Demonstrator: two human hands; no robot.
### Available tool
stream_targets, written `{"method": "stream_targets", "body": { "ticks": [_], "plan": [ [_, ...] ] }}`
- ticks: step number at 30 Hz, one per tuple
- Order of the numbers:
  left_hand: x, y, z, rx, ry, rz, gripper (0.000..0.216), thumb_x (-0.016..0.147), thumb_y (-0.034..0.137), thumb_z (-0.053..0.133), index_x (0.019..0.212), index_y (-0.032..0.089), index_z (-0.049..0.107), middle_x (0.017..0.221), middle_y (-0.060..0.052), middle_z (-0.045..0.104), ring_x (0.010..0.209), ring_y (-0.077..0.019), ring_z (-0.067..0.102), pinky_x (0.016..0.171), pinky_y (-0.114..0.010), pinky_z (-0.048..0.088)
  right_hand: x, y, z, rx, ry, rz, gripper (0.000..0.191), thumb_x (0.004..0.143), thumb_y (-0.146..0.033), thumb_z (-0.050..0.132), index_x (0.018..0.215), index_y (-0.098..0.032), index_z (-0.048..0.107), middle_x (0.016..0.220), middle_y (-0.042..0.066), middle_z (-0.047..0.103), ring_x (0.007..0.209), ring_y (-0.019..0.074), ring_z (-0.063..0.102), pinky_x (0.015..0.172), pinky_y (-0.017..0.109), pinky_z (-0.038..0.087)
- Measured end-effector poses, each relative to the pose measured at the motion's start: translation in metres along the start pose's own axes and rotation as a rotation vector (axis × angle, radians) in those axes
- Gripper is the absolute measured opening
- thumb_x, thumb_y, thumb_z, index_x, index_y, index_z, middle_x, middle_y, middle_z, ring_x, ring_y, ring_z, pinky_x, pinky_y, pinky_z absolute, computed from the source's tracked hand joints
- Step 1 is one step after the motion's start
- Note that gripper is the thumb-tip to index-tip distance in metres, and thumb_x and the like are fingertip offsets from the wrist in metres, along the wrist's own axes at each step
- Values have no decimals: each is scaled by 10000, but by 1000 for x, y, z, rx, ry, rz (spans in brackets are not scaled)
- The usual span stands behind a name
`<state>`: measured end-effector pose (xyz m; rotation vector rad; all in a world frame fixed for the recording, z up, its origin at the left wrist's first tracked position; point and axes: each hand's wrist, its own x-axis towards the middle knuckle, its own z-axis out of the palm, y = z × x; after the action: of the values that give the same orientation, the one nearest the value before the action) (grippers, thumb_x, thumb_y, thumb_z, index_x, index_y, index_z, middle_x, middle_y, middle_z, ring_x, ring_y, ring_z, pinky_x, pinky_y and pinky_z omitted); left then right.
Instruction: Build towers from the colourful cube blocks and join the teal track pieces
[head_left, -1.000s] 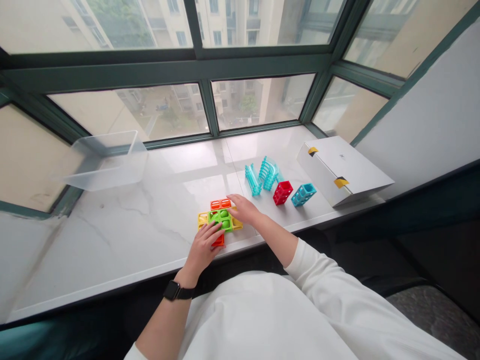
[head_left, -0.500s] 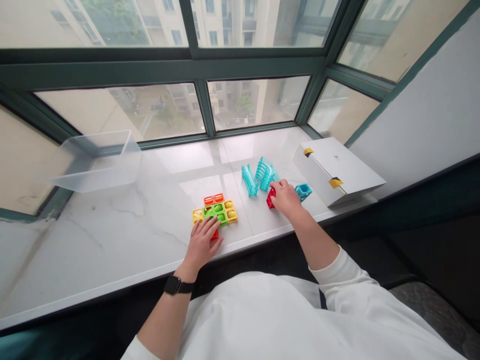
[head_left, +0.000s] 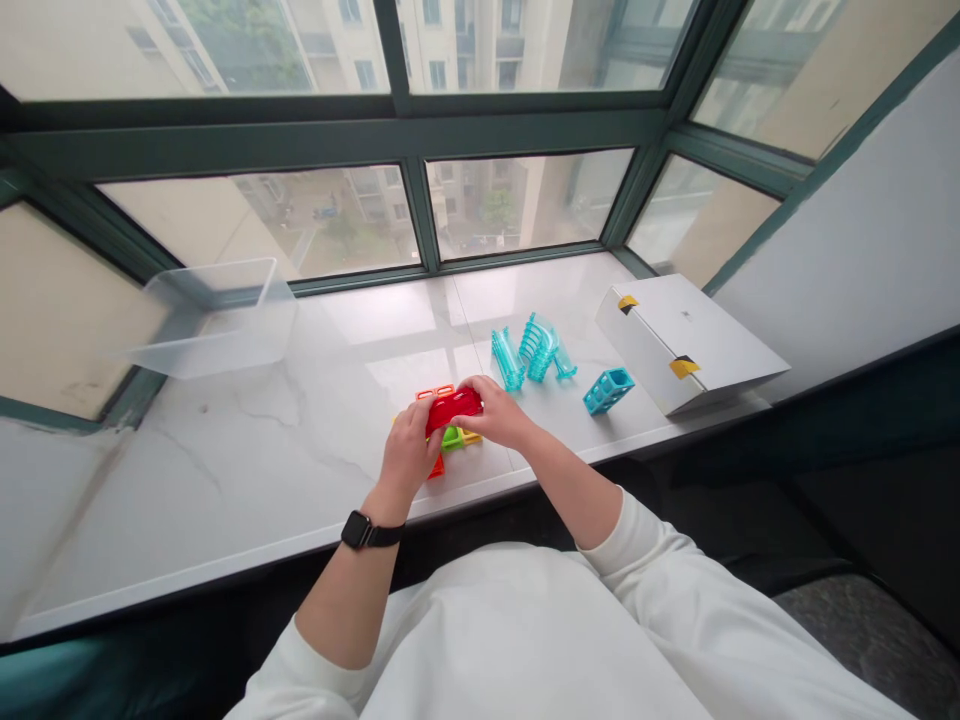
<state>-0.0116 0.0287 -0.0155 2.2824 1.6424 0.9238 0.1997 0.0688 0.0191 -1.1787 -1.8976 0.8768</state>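
Between both hands is a red plastic building block (head_left: 454,408), long and hollow with openings in its sides. My left hand (head_left: 409,445) grips its left end, and my right hand (head_left: 499,412) pinches its right end. Beneath the hands lies a flat cluster of joined blocks: a green block (head_left: 452,438), an orange-red block (head_left: 436,393) at the far side and a yellow block (head_left: 472,437) at the right. Much of the cluster is hidden by my left hand and the red block.
To the right, a teal lattice block (head_left: 607,390) stands on the white marble sill (head_left: 300,450). Clear turquoise track pieces (head_left: 538,348) lie farther back. A translucent plastic bin (head_left: 225,345) sits at the left, a white box (head_left: 697,340) at the right, by the windows.
My right hand has brought the red block from beside the teal block leftward over the cluster. My left hand has risen off the cluster and taken hold of the red block too.
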Motion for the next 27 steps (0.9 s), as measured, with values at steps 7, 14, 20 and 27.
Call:
{"method": "stream_targets", "body": {
  "ticks": [7,14,20,27],
  "plan": [
    [6,-17,1,298,-147,-125,430,1043,294,518,1456,227,619,1176,-116,736,1042,-318,653,909,-429,519,-2,29,42,-336,19,77,421,898,-429,832,1220,-220,659,1130,84,705,1041,263,653,952,383,500],
    [1,-20,1,321,-83,-150,399,1007,460,617,1324,229,688,1368,-144,689,1262,-359,608,1098,-507,448,-12,39,47,-433,87,156,567,909,-487,798,1372,-209,626,1262,146,679,1176,318,633,1038,438,500],
    [3,-42,-4,132,-208,-287,820,877,518,769,1570,193,477,1486,-156,621,1339,-336,600,1120,-431,482,-18,66,44,-177,-2,128,1032,764,-369,925,1635,-254,384,1575,152,537,1447,330,530,1208,499,448],
    [14,-47,-16,151,-370,-285,561,837,361,776,1371,254,641,1346,-90,698,1093,-274,708,904,-360,547,-16,90,48,104,16,264,1119,811,-229,852,1712,-313,193,1452,106,664,1207,271,726,1055,444,576]
  ]
}}
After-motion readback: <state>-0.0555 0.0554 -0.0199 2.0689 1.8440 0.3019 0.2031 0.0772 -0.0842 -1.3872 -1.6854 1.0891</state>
